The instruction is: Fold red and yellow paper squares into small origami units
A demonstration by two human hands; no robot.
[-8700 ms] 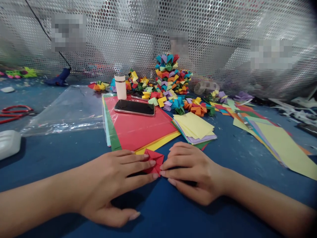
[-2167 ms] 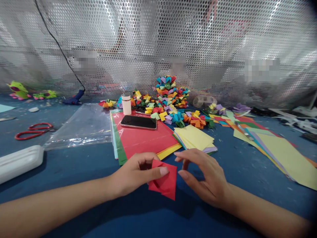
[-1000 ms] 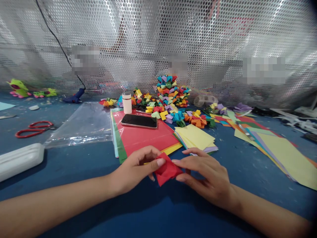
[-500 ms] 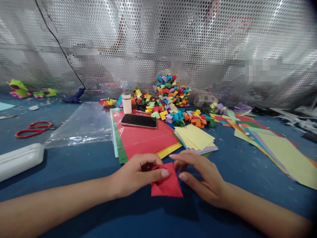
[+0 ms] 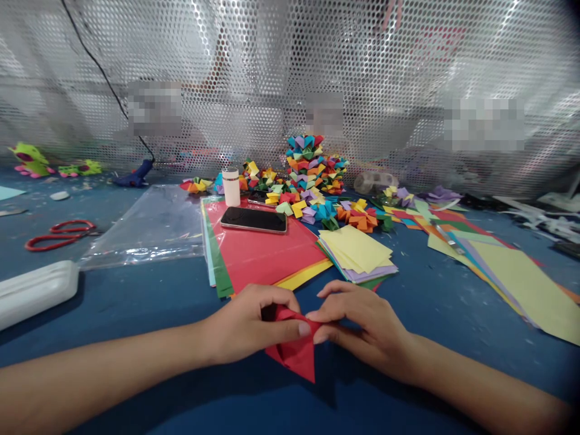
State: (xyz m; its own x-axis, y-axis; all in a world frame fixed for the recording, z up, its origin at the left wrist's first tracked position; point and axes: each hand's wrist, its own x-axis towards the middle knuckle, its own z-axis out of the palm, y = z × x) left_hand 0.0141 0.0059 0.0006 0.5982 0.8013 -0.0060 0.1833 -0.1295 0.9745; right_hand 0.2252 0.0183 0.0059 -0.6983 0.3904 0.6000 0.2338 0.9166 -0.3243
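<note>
A folded piece of red paper (image 5: pixel 296 356) is held just above the blue table, one pointed corner hanging toward me. My left hand (image 5: pixel 260 323) grips it from the left, thumb across the top and fingers behind. At its right corner, my right hand (image 5: pixel 357 326) pinches the paper between thumb and index finger. Just beyond my hands lie large coloured sheets with a red one (image 5: pixel 267 260) on top. A stack of small paper squares (image 5: pixel 357 251), pale yellow uppermost, sits behind my right hand.
A black phone (image 5: pixel 254 220) and a white bottle (image 5: pixel 231 188) rest on the sheets. Folded-paper modules form a colourful tower (image 5: pixel 306 169) at the back. Red-handled scissors (image 5: pixel 61 234) and a white case (image 5: pixel 38 293) are left; paper strips (image 5: pixel 502 266) lie right.
My right hand has closed from beside the red paper onto its right corner. The paper has turned, so a corner now points down toward me.
</note>
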